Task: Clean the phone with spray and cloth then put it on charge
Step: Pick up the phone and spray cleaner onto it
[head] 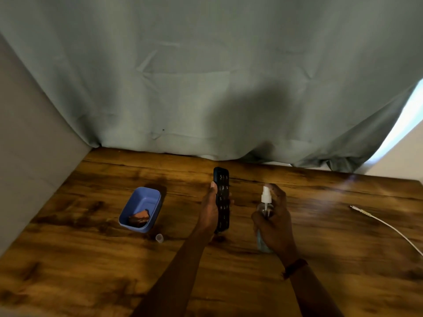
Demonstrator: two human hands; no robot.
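Observation:
My left hand (209, 211) grips a dark phone (222, 200) in a patterned case, held upright above the wooden table (96, 259). Just right of it, my right hand (275, 221) holds a clear spray bottle (265, 216) with a white nozzle that points toward the phone. One finger lies on top of the nozzle. A folded brown cloth (140, 218) lies inside a blue tub (140, 209) to the left. A white charging cable (389, 227) lies on the table at the right.
A small clear cap (159, 237) stands on the table in front of the blue tub. A grey-green curtain (206, 88) hangs behind the table's back edge. A pale wall (27, 156) borders the table on the left.

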